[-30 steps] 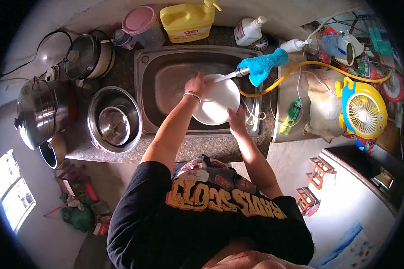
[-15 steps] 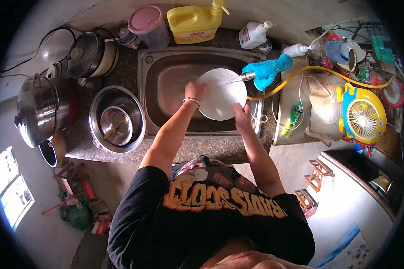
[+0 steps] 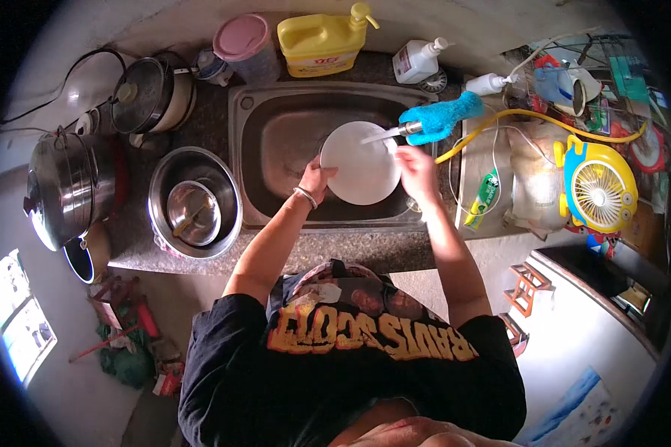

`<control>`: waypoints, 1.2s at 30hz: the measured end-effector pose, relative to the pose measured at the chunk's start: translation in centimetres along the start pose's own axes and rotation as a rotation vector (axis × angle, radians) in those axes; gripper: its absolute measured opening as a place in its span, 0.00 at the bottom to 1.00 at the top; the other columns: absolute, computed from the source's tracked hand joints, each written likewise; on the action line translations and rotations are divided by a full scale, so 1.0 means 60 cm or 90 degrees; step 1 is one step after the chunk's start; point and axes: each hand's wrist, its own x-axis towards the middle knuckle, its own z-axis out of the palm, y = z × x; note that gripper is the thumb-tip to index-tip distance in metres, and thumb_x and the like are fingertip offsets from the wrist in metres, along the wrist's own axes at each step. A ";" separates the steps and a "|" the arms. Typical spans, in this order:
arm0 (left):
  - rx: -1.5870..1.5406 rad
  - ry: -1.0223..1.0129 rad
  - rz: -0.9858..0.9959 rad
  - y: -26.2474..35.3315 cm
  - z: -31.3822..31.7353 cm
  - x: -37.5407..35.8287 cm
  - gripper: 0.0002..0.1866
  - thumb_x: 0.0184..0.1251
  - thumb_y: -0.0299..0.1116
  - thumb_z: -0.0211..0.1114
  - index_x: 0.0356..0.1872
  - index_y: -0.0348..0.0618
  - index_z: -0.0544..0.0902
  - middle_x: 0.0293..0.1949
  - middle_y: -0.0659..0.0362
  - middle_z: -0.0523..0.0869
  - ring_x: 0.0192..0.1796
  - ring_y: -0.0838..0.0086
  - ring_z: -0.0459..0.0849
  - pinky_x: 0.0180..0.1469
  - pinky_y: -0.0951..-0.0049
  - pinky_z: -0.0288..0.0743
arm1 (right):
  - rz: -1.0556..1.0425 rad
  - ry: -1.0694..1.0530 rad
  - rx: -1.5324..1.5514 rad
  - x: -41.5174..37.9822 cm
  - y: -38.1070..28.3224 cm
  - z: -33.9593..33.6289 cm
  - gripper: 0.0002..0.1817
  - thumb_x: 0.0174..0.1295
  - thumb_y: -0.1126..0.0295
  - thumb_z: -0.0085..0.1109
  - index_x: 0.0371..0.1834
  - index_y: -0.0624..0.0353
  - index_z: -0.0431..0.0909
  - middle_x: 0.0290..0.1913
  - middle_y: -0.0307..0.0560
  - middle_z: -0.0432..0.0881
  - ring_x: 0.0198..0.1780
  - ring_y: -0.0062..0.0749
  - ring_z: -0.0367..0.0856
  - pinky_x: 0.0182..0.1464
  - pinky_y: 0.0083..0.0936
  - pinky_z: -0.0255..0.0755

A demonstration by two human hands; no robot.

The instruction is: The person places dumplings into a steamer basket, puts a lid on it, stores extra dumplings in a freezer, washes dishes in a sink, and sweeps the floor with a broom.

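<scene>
A round white plate (image 3: 361, 175) is held over the steel sink (image 3: 276, 141), tilted under a stream of water. My left hand (image 3: 317, 179) grips the plate's left rim, with the thumb on its face and the other fingers mostly hidden beneath. At the upper right rim, my right hand (image 3: 419, 175) is closed on the plate's edge, close below the tap. Water runs from the metal spout (image 3: 408, 129) onto the plate's upper part. A fuzzy blue cloth or mitt (image 3: 443, 119) covers the tap behind the spout.
Left of the sink, a large steel bowl (image 3: 232, 212) holds a smaller bowl (image 3: 201, 216). A yellow jug (image 3: 320, 56) and a white pump bottle (image 3: 417, 61) stand behind. To the right are a yellow hose (image 3: 529, 113), a green tube (image 3: 484, 195) and a yellow fan (image 3: 600, 190).
My right hand has moved from the plate's lower right edge up to its upper right rim. My left hand has shifted down to the left rim, and the plate has moved slightly left.
</scene>
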 end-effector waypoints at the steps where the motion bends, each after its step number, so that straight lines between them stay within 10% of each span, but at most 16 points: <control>1: 0.011 -0.005 0.016 -0.005 0.001 -0.003 0.23 0.49 0.17 0.53 0.51 0.37 0.74 0.45 0.53 0.80 0.48 0.64 0.78 0.50 0.67 0.73 | 0.004 -0.083 -0.023 0.006 0.001 0.023 0.12 0.55 0.75 0.59 0.43 0.63 0.75 0.40 0.49 0.81 0.39 0.32 0.80 0.42 0.28 0.74; 5: -0.029 -0.009 0.040 -0.004 0.036 -0.032 0.22 0.49 0.18 0.52 0.49 0.37 0.74 0.41 0.56 0.80 0.42 0.68 0.80 0.43 0.71 0.75 | -0.110 0.028 -0.363 0.019 -0.010 0.144 0.17 0.44 0.79 0.55 0.42 0.62 0.74 0.44 0.55 0.76 0.49 0.54 0.71 0.51 0.43 0.66; 11: -0.064 0.038 0.094 -0.013 0.023 -0.046 0.25 0.40 0.15 0.50 0.46 0.40 0.75 0.34 0.59 0.80 0.34 0.72 0.79 0.32 0.75 0.75 | -0.193 -0.242 -0.317 0.007 -0.006 0.164 0.17 0.41 0.81 0.52 0.39 0.62 0.75 0.39 0.52 0.76 0.45 0.53 0.72 0.46 0.42 0.69; 13: -0.033 0.020 0.092 -0.007 0.019 -0.054 0.26 0.39 0.15 0.50 0.46 0.39 0.75 0.35 0.59 0.80 0.33 0.72 0.79 0.32 0.76 0.75 | -0.244 -0.042 -0.306 0.028 -0.006 0.160 0.12 0.45 0.76 0.51 0.36 0.62 0.75 0.42 0.54 0.76 0.47 0.52 0.73 0.47 0.43 0.69; 17: -0.031 0.042 0.122 0.001 0.015 -0.066 0.26 0.38 0.15 0.50 0.46 0.38 0.75 0.35 0.58 0.80 0.33 0.72 0.79 0.31 0.77 0.74 | -0.229 -0.322 -0.334 -0.019 -0.046 0.153 0.16 0.43 0.79 0.52 0.39 0.61 0.76 0.46 0.48 0.75 0.50 0.50 0.71 0.48 0.43 0.68; 22: 0.045 -0.002 0.113 -0.003 -0.004 -0.070 0.26 0.42 0.15 0.50 0.49 0.41 0.74 0.40 0.59 0.80 0.41 0.68 0.80 0.36 0.72 0.77 | -0.264 -0.019 -0.339 -0.018 -0.038 0.161 0.14 0.45 0.76 0.52 0.39 0.58 0.76 0.46 0.43 0.75 0.52 0.46 0.70 0.49 0.44 0.67; 26: -0.049 0.057 0.147 -0.002 0.004 -0.079 0.25 0.42 0.14 0.50 0.48 0.38 0.76 0.35 0.60 0.81 0.36 0.72 0.80 0.37 0.75 0.74 | -0.297 -0.355 -0.295 -0.042 -0.024 0.150 0.11 0.47 0.76 0.54 0.36 0.57 0.78 0.42 0.43 0.77 0.47 0.44 0.73 0.45 0.38 0.70; 29: 0.421 0.077 0.378 -0.009 -0.003 -0.048 0.24 0.48 0.16 0.50 0.51 0.37 0.75 0.40 0.58 0.82 0.42 0.71 0.81 0.43 0.74 0.74 | -0.126 -0.267 -0.215 -0.045 -0.008 0.098 0.03 0.50 0.75 0.56 0.29 0.58 0.77 0.41 0.44 0.78 0.41 0.36 0.78 0.38 0.32 0.73; 33: 0.726 0.267 0.391 0.041 0.064 -0.072 0.21 0.56 0.26 0.54 0.54 0.45 0.75 0.47 0.50 0.82 0.49 0.59 0.80 0.51 0.66 0.73 | -0.015 0.327 0.120 -0.007 0.005 -0.019 0.20 0.54 0.74 0.60 0.51 0.57 0.71 0.49 0.48 0.75 0.41 0.26 0.78 0.34 0.24 0.74; 36: 0.491 0.230 0.406 0.025 0.027 -0.011 0.18 0.59 0.28 0.55 0.53 0.40 0.75 0.44 0.52 0.83 0.46 0.64 0.82 0.50 0.67 0.73 | -0.169 0.318 0.101 0.041 -0.077 -0.075 0.38 0.48 0.69 0.68 0.63 0.53 0.60 0.59 0.57 0.61 0.58 0.41 0.64 0.46 0.28 0.71</control>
